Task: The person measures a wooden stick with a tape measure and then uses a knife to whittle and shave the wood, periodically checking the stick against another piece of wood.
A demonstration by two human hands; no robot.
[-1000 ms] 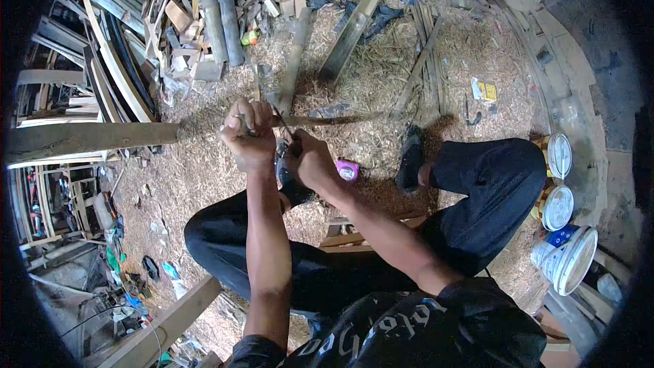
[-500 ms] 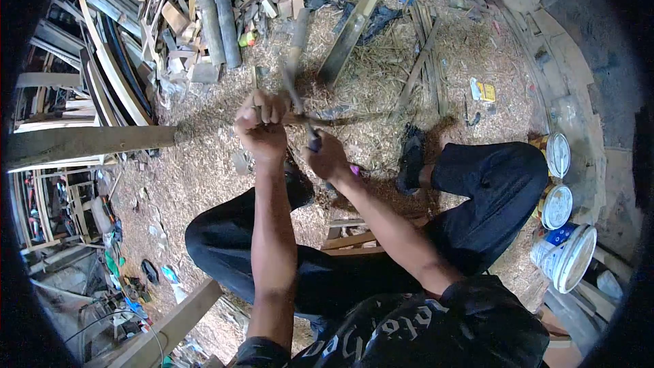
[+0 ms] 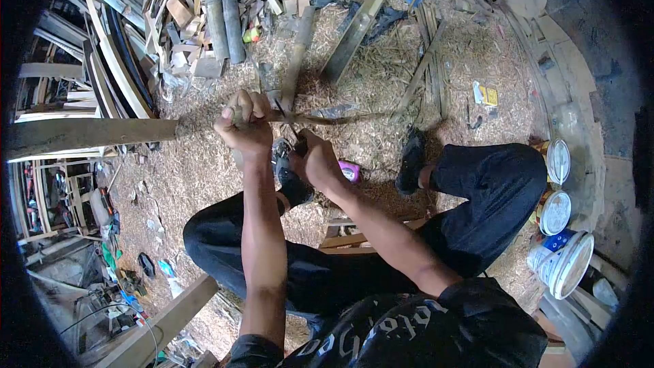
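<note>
My left hand [image 3: 244, 123] is closed in a fist around one end of a slim brown wooden stick [image 3: 317, 120], which juts out to the right over the shavings. Below the stick, my right hand [image 3: 317, 160] grips the dark handle of a thin, narrow-bladed tool [image 3: 287, 116]. Its blade points up and left, crossing the stick close to my left fist. Whether the blade is a knife or a file, I cannot tell. A pink-purple object [image 3: 349, 170] lies on the floor just right of my right wrist.
Wood shavings [image 3: 381, 82] cover the floor between my feet. Offcuts [image 3: 180, 10] and a board [image 3: 353, 35] lie ahead. A thick beam [image 3: 95, 135] reaches in from the left. Lidded buckets [image 3: 573, 266] stand at the right, near a yellow packet [image 3: 485, 93].
Both hands have shifted slightly left. The tool's blade has swung from reaching well above the stick to a lower, shorter-looking angle across it. The pink-purple object shows more fully.
</note>
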